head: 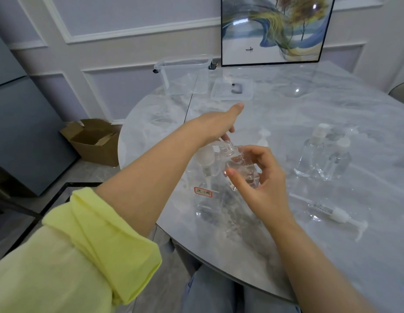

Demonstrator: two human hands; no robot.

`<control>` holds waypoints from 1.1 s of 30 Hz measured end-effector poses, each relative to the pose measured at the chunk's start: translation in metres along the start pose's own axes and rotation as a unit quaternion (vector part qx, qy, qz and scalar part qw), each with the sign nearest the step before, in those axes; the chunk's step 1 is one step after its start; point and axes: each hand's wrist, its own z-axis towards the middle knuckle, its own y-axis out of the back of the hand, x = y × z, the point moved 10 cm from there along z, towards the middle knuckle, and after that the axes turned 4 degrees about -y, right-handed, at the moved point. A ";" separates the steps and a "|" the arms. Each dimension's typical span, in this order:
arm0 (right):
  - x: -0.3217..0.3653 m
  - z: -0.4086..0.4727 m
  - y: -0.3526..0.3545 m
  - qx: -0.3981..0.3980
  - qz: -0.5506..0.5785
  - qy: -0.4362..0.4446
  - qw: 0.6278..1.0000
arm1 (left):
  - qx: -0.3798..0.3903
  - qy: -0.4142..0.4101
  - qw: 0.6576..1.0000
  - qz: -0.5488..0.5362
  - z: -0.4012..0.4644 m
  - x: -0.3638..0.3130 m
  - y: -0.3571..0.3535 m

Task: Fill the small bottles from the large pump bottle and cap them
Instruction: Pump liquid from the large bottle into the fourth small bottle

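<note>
The right hand [257, 177] pinched a small open bottle [240, 168], tilted, at centre frame, its mouth just under the nozzle of the large pump bottle [207, 193], whose head the left hand [215, 125] pressed with its lower fingers, the index straight. If the tilted mouth drifted from the nozzle, liquid would likely spill on the table [332, 245]. Two capped bottles [323, 154] stood at the right; a loose pump [338, 215] lay lower right.

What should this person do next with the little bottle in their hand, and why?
Probably press the pump again. The right hand holds a small bottle, uncapped and only partly filled, tilted with its open neck by the spout of the large pump bottle, and the left hand is over the pump head. Capping comes afterwards.
</note>
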 end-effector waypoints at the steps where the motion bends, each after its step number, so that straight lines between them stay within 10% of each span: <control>1: 0.000 0.000 0.000 0.001 0.000 -0.001 1.000 | 0.006 0.007 1.000 0.004 -0.001 0.002 -0.002; 33: -0.001 0.002 0.002 -0.008 0.002 -0.012 1.000 | -0.005 -0.003 1.000 0.018 0.004 -0.006 0.003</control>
